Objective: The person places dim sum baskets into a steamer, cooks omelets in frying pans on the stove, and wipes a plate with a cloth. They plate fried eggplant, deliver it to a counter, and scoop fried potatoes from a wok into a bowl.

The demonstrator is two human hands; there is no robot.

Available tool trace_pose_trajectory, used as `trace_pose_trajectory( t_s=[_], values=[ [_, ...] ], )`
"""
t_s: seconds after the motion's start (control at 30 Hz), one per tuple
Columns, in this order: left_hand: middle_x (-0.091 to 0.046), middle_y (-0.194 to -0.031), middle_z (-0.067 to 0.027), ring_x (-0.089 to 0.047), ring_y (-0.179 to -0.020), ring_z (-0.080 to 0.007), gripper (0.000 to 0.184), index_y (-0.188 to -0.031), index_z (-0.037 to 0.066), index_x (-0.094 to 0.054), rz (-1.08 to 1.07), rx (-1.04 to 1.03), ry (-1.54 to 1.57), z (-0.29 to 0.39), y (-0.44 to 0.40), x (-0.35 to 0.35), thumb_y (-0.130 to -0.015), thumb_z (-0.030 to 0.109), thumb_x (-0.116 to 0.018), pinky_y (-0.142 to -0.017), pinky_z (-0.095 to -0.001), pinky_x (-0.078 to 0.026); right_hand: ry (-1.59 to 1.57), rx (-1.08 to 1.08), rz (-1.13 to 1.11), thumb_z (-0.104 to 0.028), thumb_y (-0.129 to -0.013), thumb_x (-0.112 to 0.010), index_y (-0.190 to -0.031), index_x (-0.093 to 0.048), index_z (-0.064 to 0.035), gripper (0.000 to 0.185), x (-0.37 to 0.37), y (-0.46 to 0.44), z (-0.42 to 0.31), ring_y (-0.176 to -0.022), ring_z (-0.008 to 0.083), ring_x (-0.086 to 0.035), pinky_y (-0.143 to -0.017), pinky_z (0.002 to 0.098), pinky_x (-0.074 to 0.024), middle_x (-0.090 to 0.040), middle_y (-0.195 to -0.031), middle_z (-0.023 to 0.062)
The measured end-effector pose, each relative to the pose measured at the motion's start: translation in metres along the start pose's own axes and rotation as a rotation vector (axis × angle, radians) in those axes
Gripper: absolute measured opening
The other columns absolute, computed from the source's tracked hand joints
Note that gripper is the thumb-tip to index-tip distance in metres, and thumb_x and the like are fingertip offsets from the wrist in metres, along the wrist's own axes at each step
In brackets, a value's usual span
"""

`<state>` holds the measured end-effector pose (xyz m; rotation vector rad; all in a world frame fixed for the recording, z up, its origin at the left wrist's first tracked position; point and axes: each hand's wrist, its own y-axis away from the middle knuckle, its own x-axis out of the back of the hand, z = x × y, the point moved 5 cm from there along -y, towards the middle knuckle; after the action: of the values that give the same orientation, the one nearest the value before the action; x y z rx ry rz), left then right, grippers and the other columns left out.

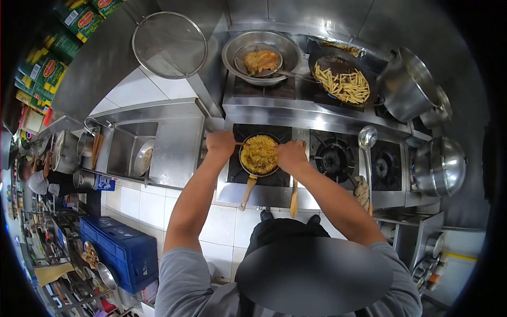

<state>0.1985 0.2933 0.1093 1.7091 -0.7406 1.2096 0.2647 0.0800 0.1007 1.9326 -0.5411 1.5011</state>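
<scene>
The left hand (221, 143) curls around one thin brown stick (240, 143); the right hand (292, 154) is bunched, its grip hidden. Between them, one pan (268, 174) of yellow food (259, 155) sits on the stove (264, 192). Beyond: one ladle (368, 136), two uncovered burners (331, 158), one pan of fries (348, 87); leftward, a steel bench (177, 150), one sink (124, 150), white floor tiles (219, 224).

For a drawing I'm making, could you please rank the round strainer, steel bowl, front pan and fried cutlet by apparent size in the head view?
1. Round strainer and steel bowl: too alike to rank
2. Front pan
3. Fried cutlet
</scene>
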Motion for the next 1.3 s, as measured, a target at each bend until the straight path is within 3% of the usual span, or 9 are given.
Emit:
trace_pose_trajectory(
  t_s=[0.3, 0.4, 0.53, 0.63, 0.7, 0.9, 1.0, 1.1, 1.3],
  values=[
    [-0.073, -0.108, -0.0079, -0.071, -0.099, -0.0261, 0.022, -0.104, 0.014, -0.075, -0.04, -0.035, -0.127, 0.01, -0.016, -0.001, -0.09, 0.022, -0.06, -0.073, -0.0382, -0.057, 0.023, -0.023, -0.106, -0.012, -0.085, -0.055, -0.095, -0.074, -0.0051, 0.022, -0.012, -0.018, -0.004, -0.096, 0.0319, -0.07, -0.079, 0.0422, -0.057, -0.072, -0.102, 0.017],
    [-0.073, -0.107, -0.0073, -0.071, -0.098, -0.0249, 0.021, -0.104, 0.014, -0.075, -0.046, -0.075, -0.188, 0.023, -0.002, 0.013, -0.09, 0.023, -0.061, -0.07, -0.0397, -0.057, -0.024, 0.063, -0.106, -0.011, -0.084, -0.056, -0.099, -0.071, -0.0065, 0.022, -0.004, -0.005, -0.021, -0.092, 0.0327, -0.07, -0.078, 0.0423, -0.0563, -0.071, -0.099, 0.0171],
    [-0.073, -0.106, -0.0062, -0.071, -0.097, -0.0238, 0.021, -0.103, 0.015, -0.075, -0.081, 0.001, -0.226, 0.021, -0.005, -0.002, -0.09, 0.022, -0.061, -0.067, -0.0394, -0.056, -0.046, -0.02, -0.14, -0.011, -0.083, -0.057, -0.102, -0.073, -0.0106, 0.024, -0.027, -0.009, -0.019, -0.093, 0.0323, -0.07, -0.078, 0.0423, -0.0562, -0.071, -0.099, 0.0163],
    [-0.073, -0.107, -0.0062, -0.071, -0.097, -0.0233, 0.021, -0.104, 0.015, -0.075, -0.132, -0.027, -0.186, 0.018, 0.005, 0.009, -0.09, 0.022, -0.06, -0.068, -0.0381, -0.055, -0.068, -0.027, -0.175, -0.012, -0.086, -0.055, -0.095, -0.073, -0.0051, 0.021, -0.017, 0.0, -0.019, -0.095, 0.0316, -0.07, -0.079, 0.0408, -0.057, -0.072, -0.1, 0.0168],
    [-0.071, -0.114, -0.0132, -0.069, -0.104, -0.0309, 0.026, -0.109, 0.011, -0.074, -0.035, -0.1, -0.206, 0.028, 0.007, 0.0, -0.088, 0.023, -0.064, -0.077, -0.0496, -0.056, -0.07, 0.037, -0.135, -0.012, -0.086, -0.056, -0.097, -0.074, -0.0069, 0.022, -0.019, 0.007, -0.027, -0.095, 0.0319, -0.07, -0.079, 0.0411, -0.0569, -0.072, -0.1, 0.016],
    [-0.072, -0.11, -0.0073, -0.07, -0.102, -0.0267, 0.022, -0.104, 0.015, -0.075, -0.05, 0.012, -0.152, 0.004, -0.002, -0.004, -0.091, 0.022, -0.059, -0.074, -0.0439, -0.056, -0.018, 0.021, -0.227, -0.014, -0.087, -0.055, -0.101, -0.072, -0.0075, 0.024, -0.023, 0.017, -0.017, -0.094, 0.0324, -0.07, -0.078, 0.0411, -0.0567, -0.071, -0.101, 0.0155],
    [-0.072, -0.111, -0.0084, -0.07, -0.101, -0.0284, 0.023, -0.105, 0.014, -0.074, -0.046, -0.012, -0.112, 0.018, -0.003, -0.004, -0.091, 0.022, -0.059, -0.077, -0.0454, -0.056, -0.054, -0.015, -0.094, -0.013, -0.087, -0.054, -0.102, -0.072, -0.0082, 0.024, -0.007, 0.026, -0.009, -0.095, 0.0322, -0.07, -0.079, 0.041, -0.0564, -0.071, -0.102, 0.0156],
    [-0.072, -0.11, -0.0092, -0.07, -0.101, -0.0291, 0.023, -0.106, 0.014, -0.074, -0.007, -0.002, -0.081, 0.02, -0.004, -0.023, -0.092, 0.023, -0.058, -0.078, -0.045, -0.056, -0.021, -0.03, -0.109, -0.012, -0.087, -0.053, -0.102, -0.071, -0.0071, 0.024, -0.039, 0.012, 0.008, -0.095, 0.0322, -0.07, -0.079, 0.0419, -0.0562, -0.071, -0.103, 0.0169],
    [-0.071, -0.112, -0.0123, -0.069, -0.104, -0.03, 0.024, -0.108, 0.013, -0.073, -0.085, -0.029, -0.049, 0.009, 0.016, -0.009, -0.091, 0.021, -0.058, -0.078, -0.0444, -0.057, -0.146, 0.021, -0.116, -0.01, -0.084, -0.055, -0.102, -0.07, -0.0024, 0.025, -0.01, 0.037, 0.003, -0.096, 0.0337, -0.069, -0.082, 0.0419, -0.0552, -0.07, -0.101, 0.0189]
  ],
)
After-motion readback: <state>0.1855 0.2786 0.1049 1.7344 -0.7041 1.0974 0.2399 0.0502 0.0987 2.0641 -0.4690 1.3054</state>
